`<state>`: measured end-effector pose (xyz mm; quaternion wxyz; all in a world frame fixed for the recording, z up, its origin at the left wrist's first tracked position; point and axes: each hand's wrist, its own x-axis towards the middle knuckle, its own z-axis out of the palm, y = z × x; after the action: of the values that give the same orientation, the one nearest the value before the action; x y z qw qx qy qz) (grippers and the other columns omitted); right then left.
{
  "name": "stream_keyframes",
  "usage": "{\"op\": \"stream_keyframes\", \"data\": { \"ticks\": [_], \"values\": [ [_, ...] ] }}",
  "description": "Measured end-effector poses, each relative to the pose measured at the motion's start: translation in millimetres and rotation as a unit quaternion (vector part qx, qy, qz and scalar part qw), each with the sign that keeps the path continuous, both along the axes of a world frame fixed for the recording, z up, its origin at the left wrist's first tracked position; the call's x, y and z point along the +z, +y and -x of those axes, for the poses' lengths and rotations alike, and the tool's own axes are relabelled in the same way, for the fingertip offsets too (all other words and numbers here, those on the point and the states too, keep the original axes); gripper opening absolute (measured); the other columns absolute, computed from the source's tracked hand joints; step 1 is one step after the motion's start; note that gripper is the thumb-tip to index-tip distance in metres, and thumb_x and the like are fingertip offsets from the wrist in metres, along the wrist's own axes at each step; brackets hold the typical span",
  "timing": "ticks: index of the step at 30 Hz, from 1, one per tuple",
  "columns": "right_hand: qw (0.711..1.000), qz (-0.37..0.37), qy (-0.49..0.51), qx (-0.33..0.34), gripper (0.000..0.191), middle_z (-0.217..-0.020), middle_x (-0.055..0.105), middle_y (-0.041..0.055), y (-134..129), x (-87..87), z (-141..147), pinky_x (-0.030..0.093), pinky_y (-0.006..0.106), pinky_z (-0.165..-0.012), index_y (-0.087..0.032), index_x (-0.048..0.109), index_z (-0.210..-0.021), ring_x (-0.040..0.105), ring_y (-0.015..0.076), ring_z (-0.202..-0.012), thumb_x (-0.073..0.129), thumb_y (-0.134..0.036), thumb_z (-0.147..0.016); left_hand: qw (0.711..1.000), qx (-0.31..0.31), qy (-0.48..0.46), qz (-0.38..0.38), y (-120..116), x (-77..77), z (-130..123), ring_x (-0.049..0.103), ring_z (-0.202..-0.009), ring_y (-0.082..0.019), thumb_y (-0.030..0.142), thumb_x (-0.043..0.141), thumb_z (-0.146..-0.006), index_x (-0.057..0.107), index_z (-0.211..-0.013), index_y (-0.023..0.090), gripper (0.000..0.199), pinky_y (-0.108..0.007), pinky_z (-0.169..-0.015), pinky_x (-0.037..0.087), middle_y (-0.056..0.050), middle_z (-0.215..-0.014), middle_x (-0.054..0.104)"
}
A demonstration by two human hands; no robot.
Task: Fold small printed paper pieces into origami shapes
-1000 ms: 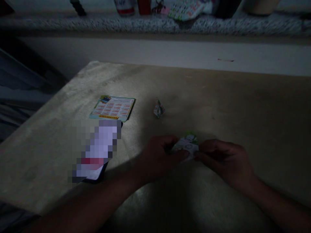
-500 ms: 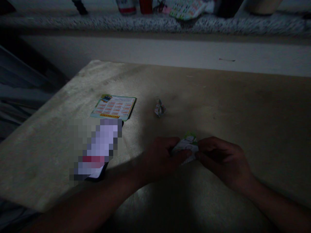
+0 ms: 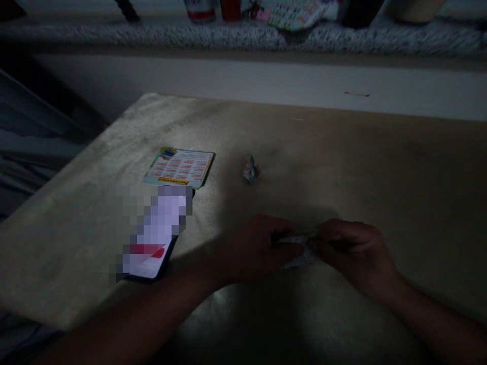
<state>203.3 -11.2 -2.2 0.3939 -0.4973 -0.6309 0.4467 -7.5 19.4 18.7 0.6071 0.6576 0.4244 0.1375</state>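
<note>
Paper (image 3: pixel 305 259), pale, thin and printed, is grasped by the fingers of the left hand (image 3: pixel 258 251) and right hand (image 3: pixel 355 256), lower right of frame centre.

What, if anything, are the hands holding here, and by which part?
A piece of paper: the left hand grips its left side, and the right hand pinches its right edge.

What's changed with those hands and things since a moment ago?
The printed paper was tilted or folded; its green part now barely shows. The left hand and right hand both keep hold. The phone, calendar card and crumpled scrap stay on the table.
</note>
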Motion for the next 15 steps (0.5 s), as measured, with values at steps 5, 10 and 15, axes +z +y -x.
{"op": "stream_keyframes", "data": {
  "ticks": [5, 10, 15],
  "values": [
    [1.0, -0.012, 0.013, -0.002, 0.014, -0.054, 0.062, -0.0042, -0.3, 0.8, 2.6, 0.045, 0.014, -0.042, -0.02, 0.07, -0.069, 0.056, 0.0077, -0.045, 0.07, -0.013, -0.082, 0.999, -0.008, -0.026, 0.041, -0.3, 4.3, 1.6, 0.049, -0.064, -0.011, 0.033, 0.064, -0.086, 0.07, -0.087, 0.009, 0.025, -0.022, -0.056, 0.035, 0.0, -0.071, 0.057],
    [0.999, -0.048, 0.009, -0.023, 0.011, -0.065, 0.073, 0.0004, -0.7, -0.1, 3.0, 0.053, 0.019, -0.046, -0.021, 0.076, -0.08, 0.066, 0.0122, -0.052, 0.073, -0.011, -0.076, 0.997, -0.001, -0.044, 0.058, -3.6, -0.6, 3.9, 0.047, -0.06, -0.011, 0.036, 0.066, -0.085, 0.071, -0.086, 0.01, 0.026, -0.021, -0.053, 0.035, 0.0, -0.067, 0.055],
    [0.995, -0.087, -0.031, -0.04, 0.011, -0.059, 0.072, -0.0001, -3.9, 0.1, 2.3, 0.048, 0.018, -0.039, -0.02, 0.076, -0.078, 0.063, 0.0114, -0.043, 0.07, -0.011, -0.076, 0.995, -0.005, -0.063, 0.083, -7.2, -0.8, 1.1, 0.049, -0.06, -0.011, 0.034, 0.067, -0.084, 0.072, -0.086, 0.012, 0.023, -0.02, -0.053, 0.037, 0.0, -0.069, 0.058]
  ]
}}
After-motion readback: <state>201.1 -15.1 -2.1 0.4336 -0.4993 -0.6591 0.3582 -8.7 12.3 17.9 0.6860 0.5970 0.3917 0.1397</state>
